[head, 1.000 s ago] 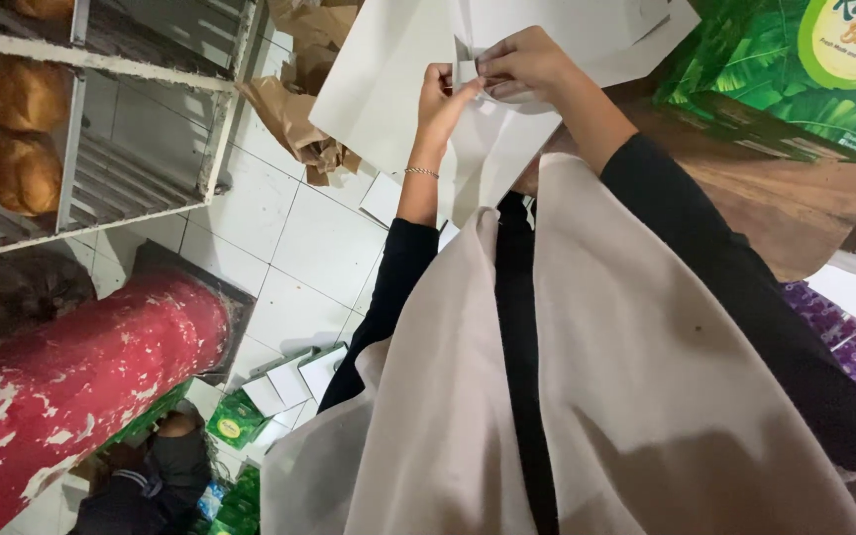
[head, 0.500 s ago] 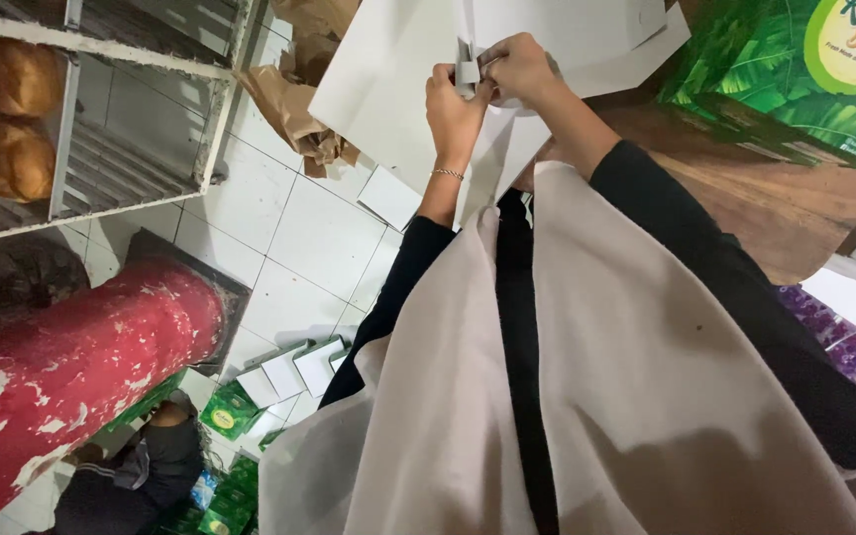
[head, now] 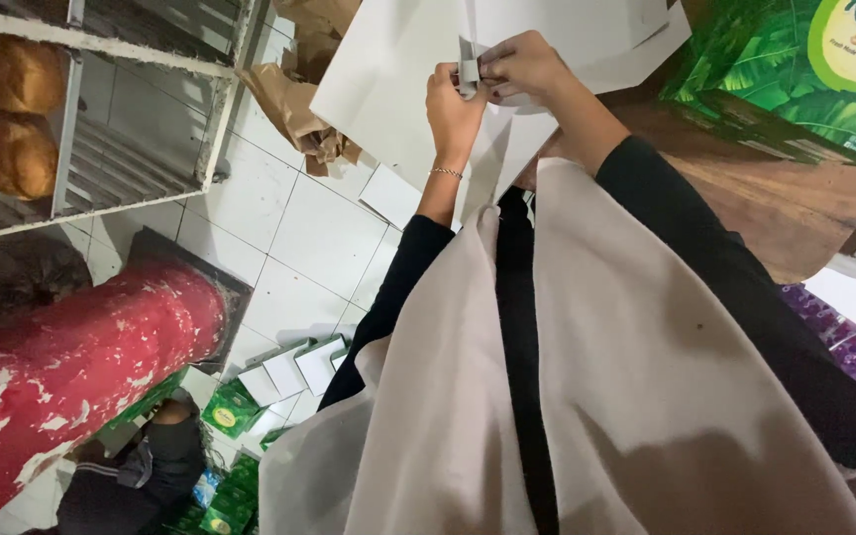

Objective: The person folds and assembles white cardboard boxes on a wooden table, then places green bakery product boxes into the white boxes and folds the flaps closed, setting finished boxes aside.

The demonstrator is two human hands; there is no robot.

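At the far left stands a metal rack (head: 101, 109) with brown bread loaves (head: 17, 119) behind its bars. Under it lies a big red roll (head: 61, 367) with white worn spots. Beside the roll the white tile floor (head: 279, 238) shows, with a bit of open room in the middle. Low down on the floor sit small green and white boxes (head: 279, 381), close together. Higher up, crumpled brown paper (head: 294, 109) lies near the rack's edge. Next comes a big white sheet of card (head: 398, 89), held up in the air over the floor. The left hand (head: 453, 104), with a thin bracelet at the wrist, pinches a small folded flap (head: 469, 67) at the top of the card. The right hand (head: 527, 67) pinches the same flap, so both hands are closed on it and touch each other. Black sleeves and a pale cloth (head: 596, 396) fill the lower middle. To the right is a brown wooden desk (head: 785, 208), and a big green box (head: 795, 74) sits on its far edge.
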